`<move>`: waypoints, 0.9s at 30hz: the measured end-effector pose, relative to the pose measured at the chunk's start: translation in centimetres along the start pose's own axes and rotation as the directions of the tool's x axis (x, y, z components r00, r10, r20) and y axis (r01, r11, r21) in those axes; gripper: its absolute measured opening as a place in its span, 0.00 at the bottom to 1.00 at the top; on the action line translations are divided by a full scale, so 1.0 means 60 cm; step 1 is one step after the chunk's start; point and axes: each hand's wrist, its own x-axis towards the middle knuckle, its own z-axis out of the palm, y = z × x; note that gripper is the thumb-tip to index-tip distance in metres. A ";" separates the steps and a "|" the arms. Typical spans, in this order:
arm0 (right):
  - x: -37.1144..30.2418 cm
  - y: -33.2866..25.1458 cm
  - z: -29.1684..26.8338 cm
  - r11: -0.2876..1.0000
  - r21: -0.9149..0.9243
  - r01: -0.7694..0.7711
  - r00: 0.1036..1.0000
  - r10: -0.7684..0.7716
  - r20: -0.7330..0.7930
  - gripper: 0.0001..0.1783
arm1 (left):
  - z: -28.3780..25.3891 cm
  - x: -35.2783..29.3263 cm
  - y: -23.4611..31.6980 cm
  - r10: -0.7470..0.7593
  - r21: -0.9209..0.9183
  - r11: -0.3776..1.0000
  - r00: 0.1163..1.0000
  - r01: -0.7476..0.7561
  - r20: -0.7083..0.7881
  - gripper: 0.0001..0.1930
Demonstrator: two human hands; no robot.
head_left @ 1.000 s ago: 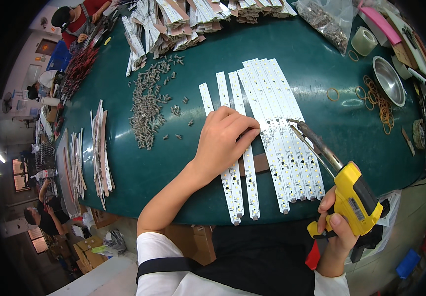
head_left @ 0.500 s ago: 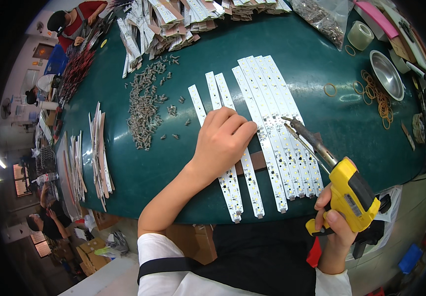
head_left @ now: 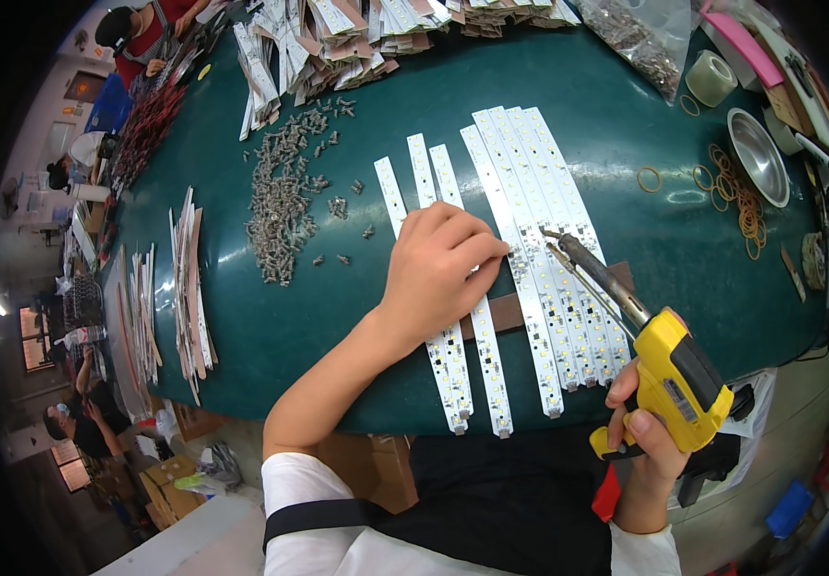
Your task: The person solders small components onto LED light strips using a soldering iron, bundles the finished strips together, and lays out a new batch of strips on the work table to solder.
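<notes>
Several white LED strips (head_left: pixel 536 173) lie side by side, running away from me, with a brown bar (head_left: pixel 506 313) beneath them. My right hand (head_left: pixel 652 446) grips a yellow and black soldering gun (head_left: pixel 685 389). Its dark tip reaches the middle of the right-hand group, at or just above the strips. My left hand (head_left: pixel 441 271) rests over the left-hand strips (head_left: pixel 445 173), its thumb and index finger pinched together beside the leftmost strip of the right-hand group. Whatever lies in that pinch is too small to make out.
Small metal parts (head_left: pixel 282 197) are heaped on the green table (head_left: pixel 357 101) at left. Stacked strips (head_left: pixel 338 48) line the far side; more (head_left: pixel 187 298) lie left. Rubber bands (head_left: pixel 736 206), a metal bowl (head_left: pixel 758 158) and a tape roll (head_left: pixel 711 79) sit right. A co-worker (head_left: pixel 146 38) is far left.
The soldering gun's tip has shifted slightly left across the strips. My left hand keeps its pinch at about the same spot. The whole view has moved a little.
</notes>
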 end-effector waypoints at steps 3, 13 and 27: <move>0.002 0.001 0.007 0.999 -0.039 0.001 1.000 -0.002 -0.025 0.44 | 0.002 -0.001 0.001 0.006 0.007 1.000 1.000 -0.006 -0.012 0.07; 0.018 -0.018 0.024 0.987 -0.085 -0.133 0.989 0.138 0.052 0.42 | -0.018 -0.006 0.002 -0.100 0.013 0.995 0.994 0.101 -0.046 0.08; 0.027 -0.025 0.033 0.972 -0.150 -0.179 0.981 0.188 0.050 0.41 | -0.008 -0.008 -0.004 -0.097 0.013 0.995 0.995 0.098 -0.026 0.06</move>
